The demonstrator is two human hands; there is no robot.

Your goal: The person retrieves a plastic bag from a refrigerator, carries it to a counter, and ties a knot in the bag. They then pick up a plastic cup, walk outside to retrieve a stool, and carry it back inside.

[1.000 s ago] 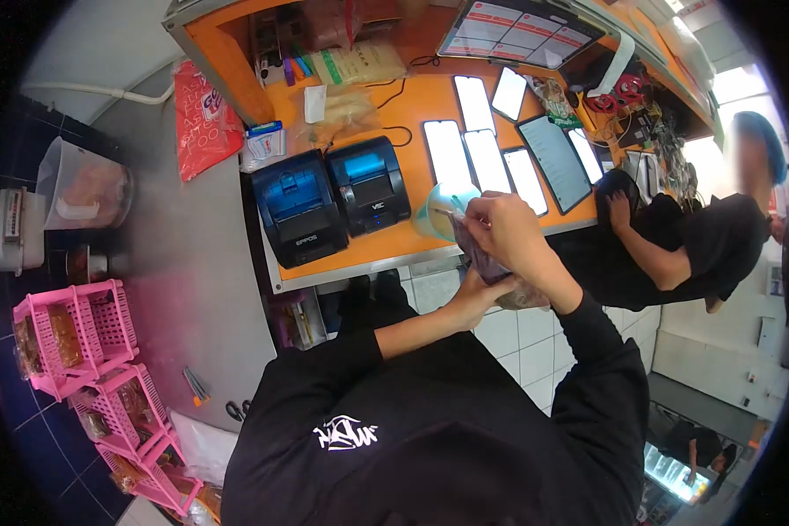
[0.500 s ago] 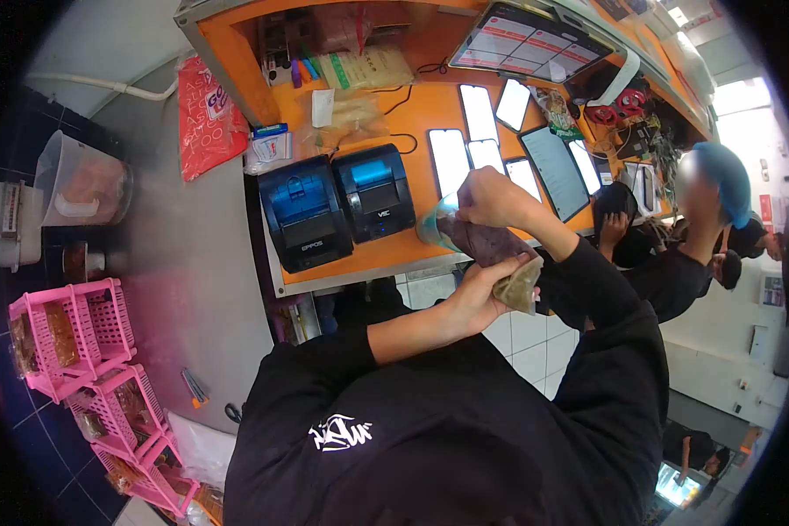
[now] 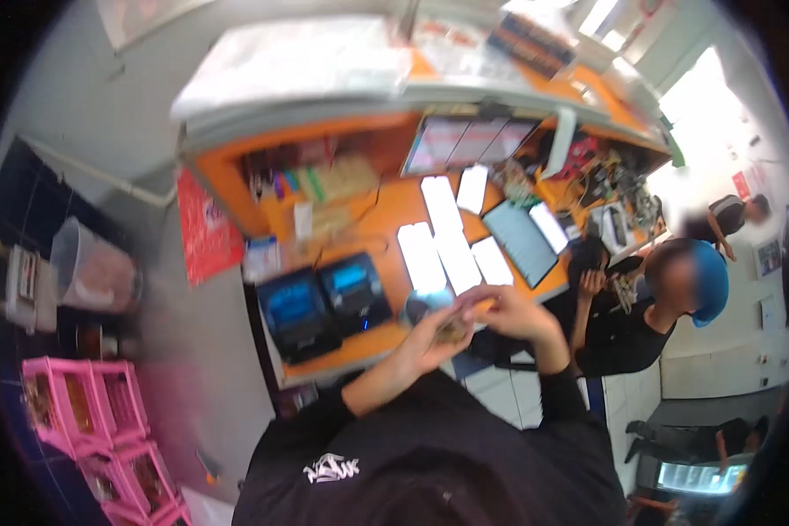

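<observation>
My left hand (image 3: 431, 342) is closed around a plastic bag with brownish-green contents (image 3: 452, 331), held just in front of the desk edge. The fingers of my right hand (image 3: 515, 314) are bent in against the bag's upper part, close to my left fingers. Motion blur and the hands hide most of the bag. Just beyond my left hand is a teal see-through round object (image 3: 422, 303), whose kind I cannot make out.
Two black receipt printers (image 3: 298, 314) stand at the desk's left, near several lit phones, a tablet (image 3: 519, 238) and a monitor (image 3: 469, 145). Pink baskets (image 3: 83, 408) stand far left. A person in a blue cap (image 3: 710, 285) is close on my right; others are behind.
The view has tilted up, showing the desk's top shelf. My right hand has come down from the bag's far end to beside my left hand, and less of the bag shows.
</observation>
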